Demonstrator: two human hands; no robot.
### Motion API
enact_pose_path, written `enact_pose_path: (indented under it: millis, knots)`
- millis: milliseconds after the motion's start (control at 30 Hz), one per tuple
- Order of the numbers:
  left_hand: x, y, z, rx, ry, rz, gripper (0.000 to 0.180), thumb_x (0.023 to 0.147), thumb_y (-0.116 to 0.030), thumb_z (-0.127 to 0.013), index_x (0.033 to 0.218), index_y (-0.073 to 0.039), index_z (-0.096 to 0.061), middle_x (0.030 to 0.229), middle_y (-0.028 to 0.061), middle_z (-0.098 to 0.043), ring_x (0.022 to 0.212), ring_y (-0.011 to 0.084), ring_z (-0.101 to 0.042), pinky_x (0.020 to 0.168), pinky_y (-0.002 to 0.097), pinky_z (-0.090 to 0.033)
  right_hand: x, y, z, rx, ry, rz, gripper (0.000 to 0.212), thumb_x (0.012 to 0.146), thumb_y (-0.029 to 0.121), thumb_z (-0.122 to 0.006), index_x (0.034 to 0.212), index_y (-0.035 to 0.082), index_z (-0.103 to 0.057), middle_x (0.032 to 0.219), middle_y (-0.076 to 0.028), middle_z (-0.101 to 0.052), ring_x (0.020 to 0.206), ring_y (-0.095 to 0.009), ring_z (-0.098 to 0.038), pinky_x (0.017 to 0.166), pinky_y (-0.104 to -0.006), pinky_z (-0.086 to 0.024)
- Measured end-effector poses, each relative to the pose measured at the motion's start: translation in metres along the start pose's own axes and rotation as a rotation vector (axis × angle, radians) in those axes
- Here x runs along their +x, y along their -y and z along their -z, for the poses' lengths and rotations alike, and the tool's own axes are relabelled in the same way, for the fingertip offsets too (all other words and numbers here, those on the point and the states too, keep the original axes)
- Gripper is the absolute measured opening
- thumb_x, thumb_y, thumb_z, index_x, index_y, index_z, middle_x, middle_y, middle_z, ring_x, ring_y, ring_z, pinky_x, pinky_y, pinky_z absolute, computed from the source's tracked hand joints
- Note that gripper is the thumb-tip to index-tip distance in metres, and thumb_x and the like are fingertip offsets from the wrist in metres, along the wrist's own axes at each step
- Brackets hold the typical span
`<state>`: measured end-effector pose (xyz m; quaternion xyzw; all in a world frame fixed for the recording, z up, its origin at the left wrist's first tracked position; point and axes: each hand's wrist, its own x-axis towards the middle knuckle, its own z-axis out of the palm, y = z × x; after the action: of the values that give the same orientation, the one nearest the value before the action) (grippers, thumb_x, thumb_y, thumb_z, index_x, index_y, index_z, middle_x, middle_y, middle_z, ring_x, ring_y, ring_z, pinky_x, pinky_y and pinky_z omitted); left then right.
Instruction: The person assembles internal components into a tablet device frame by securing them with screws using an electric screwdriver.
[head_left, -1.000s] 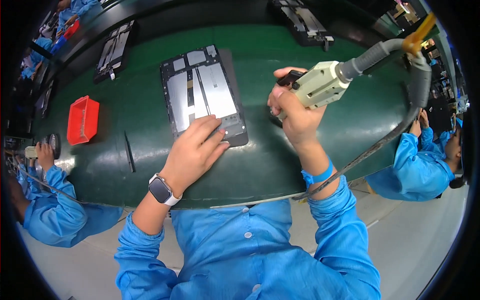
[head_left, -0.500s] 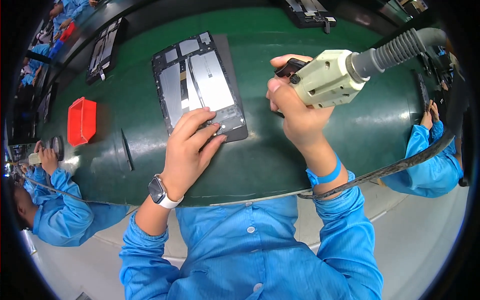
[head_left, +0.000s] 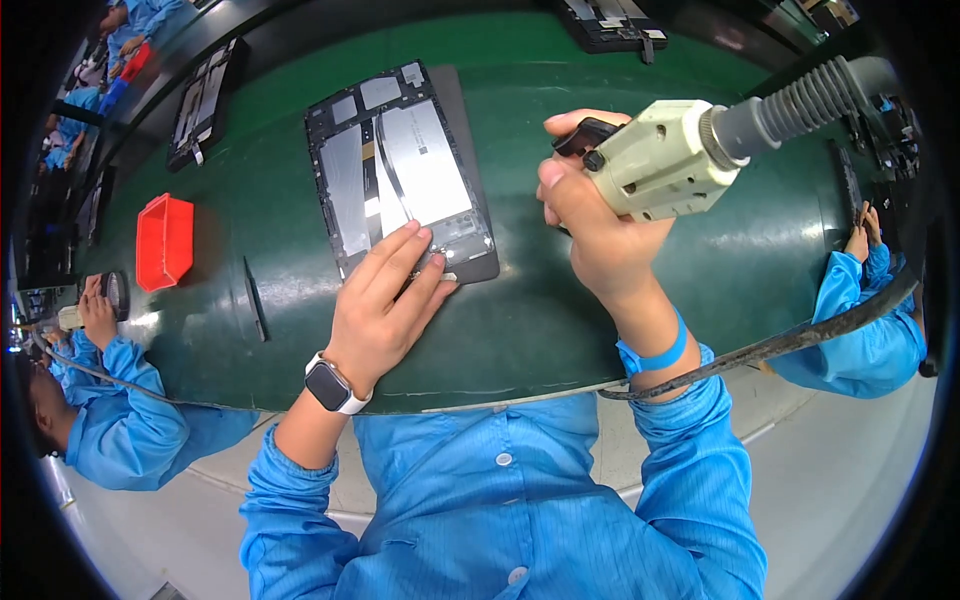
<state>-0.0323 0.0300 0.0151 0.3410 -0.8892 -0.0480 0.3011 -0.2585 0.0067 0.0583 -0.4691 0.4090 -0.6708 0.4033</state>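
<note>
Head view: resting the fingers of the left hand (head_left: pixel 380 312), slightly bent and a little apart, on the near end of an opened tablet (head_left: pixel 425 160), without gripping it. Laid over a dark sheet (head_left: pixel 450 95) jutting out along the right, on a green table (head_left: pixel 530 345). Holding a pale tool (head_left: pixel 665 160) in the right hand (head_left: pixel 607 235), fingers curled around it, apart from the tablet and to its right. Wearing a watch (head_left: pixel 331 385) on the left wrist, a blue band (head_left: pixel 660 350) on the right. Farther left, a thin dark stick (head_left: pixel 255 300) and a red bin (head_left: pixel 165 243).
</note>
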Motion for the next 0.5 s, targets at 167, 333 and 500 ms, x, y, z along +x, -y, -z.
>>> enact_pose_path:
  millis: [167, 333, 500]
  knots:
    - [0.0013, -0.0002, 0.0, -0.017, -0.008, 0.043, 0.03, 0.071, -0.002, -0.081, 0.097, 0.004, -0.068, 0.115, 0.0182, -0.065, 0.111, 0.0369, -0.063, 0.089, 0.0424, -0.055, -0.0005, -0.0025, -0.0042, -0.019, 0.013, 0.139, 0.027, 0.081, -0.006, -0.063, 0.108, -0.003, -0.061, 0.075, -0.005, -0.06, 0.057, -0.009, -0.055, 0.049, -0.022, -0.043]
    - [0.0038, -0.0011, -0.003, -0.054, -0.041, 0.086, 0.026, 0.072, 0.001, -0.079, 0.095, 0.004, -0.068, 0.112, 0.0175, -0.065, 0.108, 0.0367, -0.064, 0.087, 0.0424, -0.054, -0.0001, -0.0034, -0.0033, -0.006, 0.013, 0.151, 0.027, 0.081, -0.006, -0.063, 0.108, -0.003, -0.061, 0.075, -0.005, -0.06, 0.057, -0.009, -0.055, 0.049, -0.022, -0.043]
    - [0.0033, -0.0011, -0.0031, -0.128, -0.075, 0.143, 0.021, 0.073, 0.003, -0.076, 0.093, 0.004, -0.068, 0.11, 0.0172, -0.066, 0.107, 0.0364, -0.064, 0.088, 0.0421, -0.052, -0.0006, -0.003, -0.0056, 0.014, 0.043, 0.151, 0.028, 0.081, -0.006, -0.065, 0.108, -0.004, -0.062, 0.076, -0.005, -0.06, 0.057, -0.008, -0.055, 0.05, -0.0216, -0.043]
